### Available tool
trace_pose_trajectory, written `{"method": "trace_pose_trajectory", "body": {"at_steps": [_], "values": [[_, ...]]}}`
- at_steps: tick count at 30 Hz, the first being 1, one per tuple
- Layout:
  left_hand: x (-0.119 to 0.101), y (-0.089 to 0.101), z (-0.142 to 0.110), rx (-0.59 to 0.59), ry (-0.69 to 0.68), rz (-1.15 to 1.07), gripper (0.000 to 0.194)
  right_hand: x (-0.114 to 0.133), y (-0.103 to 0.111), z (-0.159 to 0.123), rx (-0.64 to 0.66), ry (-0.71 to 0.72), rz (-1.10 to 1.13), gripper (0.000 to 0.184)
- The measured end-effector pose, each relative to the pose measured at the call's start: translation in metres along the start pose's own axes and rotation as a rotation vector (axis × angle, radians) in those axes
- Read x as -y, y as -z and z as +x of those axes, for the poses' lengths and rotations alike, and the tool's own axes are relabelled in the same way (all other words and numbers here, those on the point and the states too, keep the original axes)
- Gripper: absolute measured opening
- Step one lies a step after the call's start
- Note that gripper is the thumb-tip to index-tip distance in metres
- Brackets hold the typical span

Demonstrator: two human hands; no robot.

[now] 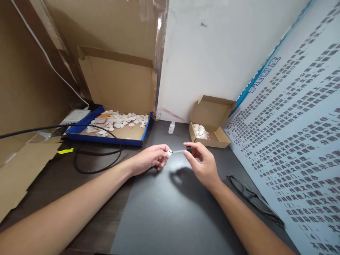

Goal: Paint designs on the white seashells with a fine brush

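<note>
Cardboard panels (114, 28) and a printed poster (300, 141) wall in the dark counter (148, 212) I am watching. Reading directions from where the hands meet, with twelve straight ahead: at that centre the left hand (156, 156) pinches a small white shell (169, 153) between thumb and fingers, and the right hand (204, 163) grasps a thin pale stick (179, 151) by its black cap (188, 148). Its dark tip points at the shell; I can't tell whether they touch.

That pinch worries me most: the shell is tiny and probably smooth, so a hard push from the stick could pop it loose. If the tip is wet, which I can't make out, a sideways slip would smear the fingers. A clear bottle (171, 128) sits at twelve, where a careless reach could knock it. Black cable (98, 172) loops at nine; a swinging left forearm might snag it and jog the blue tray (106, 140) of shells at ten. Glasses (253, 199) lie at four, near the right forearm, so a wide elbow could shove them.
</note>
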State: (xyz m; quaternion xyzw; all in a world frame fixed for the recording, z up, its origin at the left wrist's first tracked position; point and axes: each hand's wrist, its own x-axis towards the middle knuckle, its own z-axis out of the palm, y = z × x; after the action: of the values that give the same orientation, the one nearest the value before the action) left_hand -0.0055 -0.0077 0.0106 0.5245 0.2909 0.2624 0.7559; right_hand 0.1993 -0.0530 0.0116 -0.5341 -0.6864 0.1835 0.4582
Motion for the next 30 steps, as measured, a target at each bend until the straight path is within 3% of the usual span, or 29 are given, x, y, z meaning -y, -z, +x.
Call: {"method": "trace_pose_trajectory", "body": {"at_steps": [8, 30], "values": [[0.0005, 0.0002, 0.0008, -0.001, 0.034, 0.021, 0.019, -0.0001, 0.0065, -0.0024, 0.018, 0.115, -0.095, 0.032], [-0.0002, 0.0017, -0.0005, 0.044, 0.037, 0.182, 0.011, 0.0024, 0.0036, -0.0051, 0.024, 0.067, -0.098, 0.031]]}}
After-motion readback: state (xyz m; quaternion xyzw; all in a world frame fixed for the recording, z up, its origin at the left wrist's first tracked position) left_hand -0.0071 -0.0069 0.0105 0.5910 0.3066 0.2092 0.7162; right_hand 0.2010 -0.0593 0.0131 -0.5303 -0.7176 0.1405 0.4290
